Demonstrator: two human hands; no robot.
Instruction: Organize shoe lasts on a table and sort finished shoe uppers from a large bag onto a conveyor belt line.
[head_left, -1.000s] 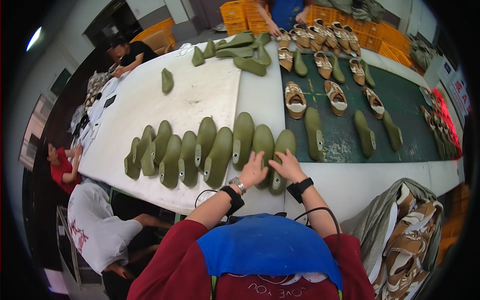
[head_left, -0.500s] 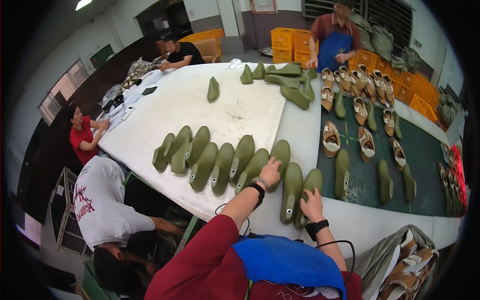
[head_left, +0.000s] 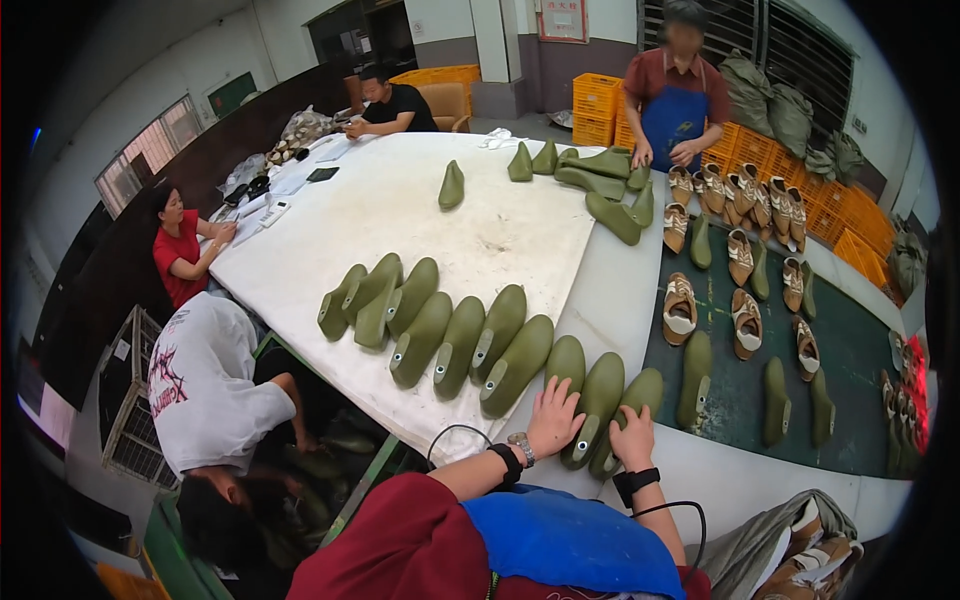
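Green shoe lasts (head_left: 517, 366), left hand (head_left: 553, 422) splayed on one — right hand (head_left: 632, 440) bent over another, grip unclear

A blue apron (head_left: 572, 535) covers the maroon top (head_left: 395, 535).

You're in a shoe workshop: green foot-shaped lasts (head_left: 517, 366) and brown-and-white shoes (head_left: 741, 256) line your tabletop (head_left: 400, 215), with stacked orange crates (head_left: 597, 97), grey sacks (head_left: 790, 115) and an aproned co-worker (head_left: 672, 118) at the far side.
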